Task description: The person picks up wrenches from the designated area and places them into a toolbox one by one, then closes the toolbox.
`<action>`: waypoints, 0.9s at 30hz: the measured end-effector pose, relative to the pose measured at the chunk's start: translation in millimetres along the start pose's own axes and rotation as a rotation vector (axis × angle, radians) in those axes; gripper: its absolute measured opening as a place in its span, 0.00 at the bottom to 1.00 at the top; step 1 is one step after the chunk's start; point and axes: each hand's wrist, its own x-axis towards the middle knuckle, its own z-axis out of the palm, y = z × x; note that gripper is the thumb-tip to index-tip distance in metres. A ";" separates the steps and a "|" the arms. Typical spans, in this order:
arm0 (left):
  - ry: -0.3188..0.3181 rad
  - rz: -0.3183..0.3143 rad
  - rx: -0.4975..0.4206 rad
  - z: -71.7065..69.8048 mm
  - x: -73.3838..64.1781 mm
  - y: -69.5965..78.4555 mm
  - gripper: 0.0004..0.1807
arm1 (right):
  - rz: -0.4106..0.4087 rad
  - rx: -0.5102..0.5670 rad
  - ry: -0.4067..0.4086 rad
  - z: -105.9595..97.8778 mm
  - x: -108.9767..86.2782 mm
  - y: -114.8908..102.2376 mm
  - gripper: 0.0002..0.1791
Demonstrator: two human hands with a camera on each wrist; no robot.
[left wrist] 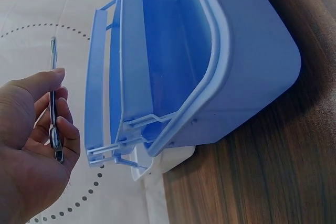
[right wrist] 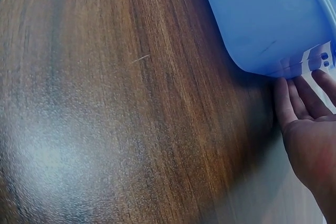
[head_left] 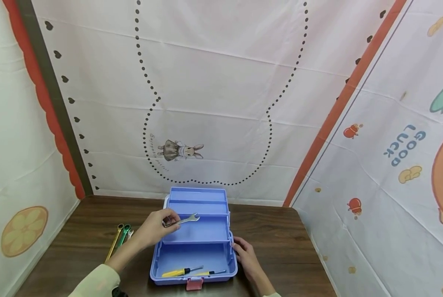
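Observation:
My left hand pinches a silver wrench between thumb and fingers, its open-ended head pointing right over the upper trays of a blue toolbox. In the left wrist view the wrench lies across the curled fingers, left of the raised trays. The toolbox stands open, its trays fanned back above the main compartment. Two yellow-handled screwdrivers lie along the compartment's front. At the box's right side, my right hand rests its extended fingers against the wall near the back corner.
Left of the box on the brown wooden table lie a gold wrench, a green wrench and a silver one, partly behind my left forearm. A pink latch hangs at the box front. Printed cloth encloses the table.

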 end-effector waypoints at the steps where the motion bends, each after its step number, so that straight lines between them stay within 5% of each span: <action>1: -0.002 0.001 -0.002 0.8 -0.4 -0.4 0.06 | -0.001 -0.001 0.001 -0.1 0.0 0.3 0.25; 13: -0.027 0.030 0.024 14.9 -0.2 -2.9 0.06 | -0.005 0.000 -0.003 0.3 0.0 4.2 0.26; 27: -0.052 0.125 0.060 48.6 15.2 -9.7 0.08 | -0.011 0.004 -0.003 0.4 0.2 4.3 0.25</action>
